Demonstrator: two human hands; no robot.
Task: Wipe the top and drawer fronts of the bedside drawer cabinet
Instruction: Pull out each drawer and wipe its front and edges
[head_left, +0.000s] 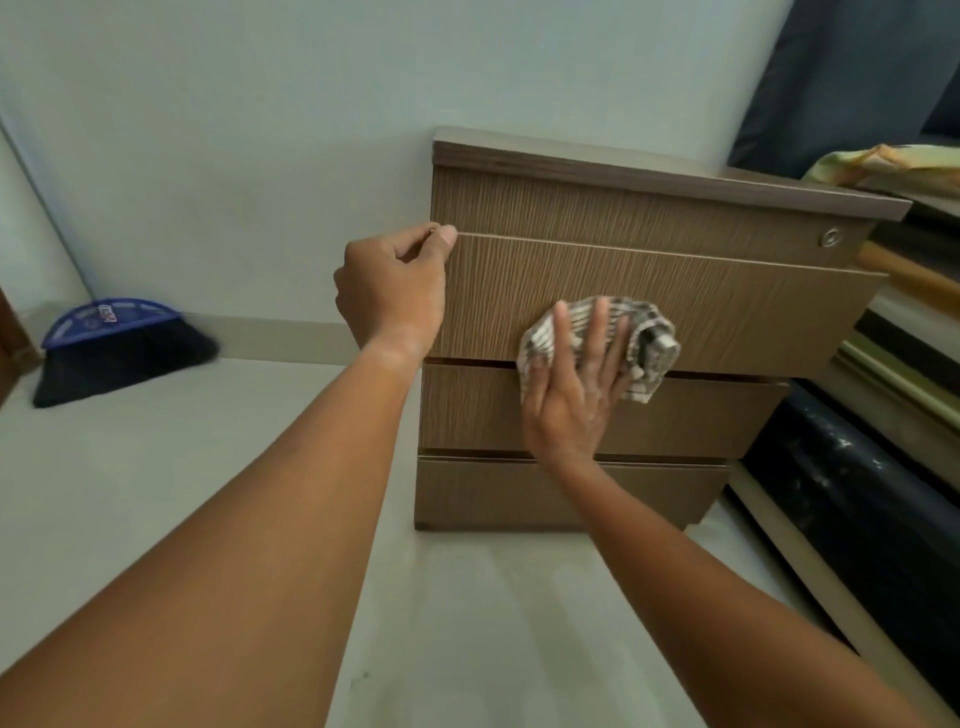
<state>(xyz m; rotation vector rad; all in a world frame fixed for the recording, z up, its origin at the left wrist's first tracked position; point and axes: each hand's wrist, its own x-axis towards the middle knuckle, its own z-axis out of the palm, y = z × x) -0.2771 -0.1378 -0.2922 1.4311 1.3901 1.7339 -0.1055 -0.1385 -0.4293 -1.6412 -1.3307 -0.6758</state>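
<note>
The brown wood-grain drawer cabinet (675, 218) stands on the floor against the pale wall, with several drawer fronts. The second drawer (737, 312) is pulled out slightly. My left hand (392, 291) grips that drawer's top left corner, fingers curled over its edge. My right hand (576, 384) lies flat with fingers spread, pressing a crumpled striped grey-and-white cloth (644, 338) against the lower part of the same drawer front. A round lock (830, 237) sits at the right end of the top drawer.
A blue-headed broom (119, 343) lies on the pale floor at the left by the wall. A bed frame and dark mattress edge (852, 499) run along the right, close beside the cabinet. A dark curtain (852, 78) hangs behind at the upper right.
</note>
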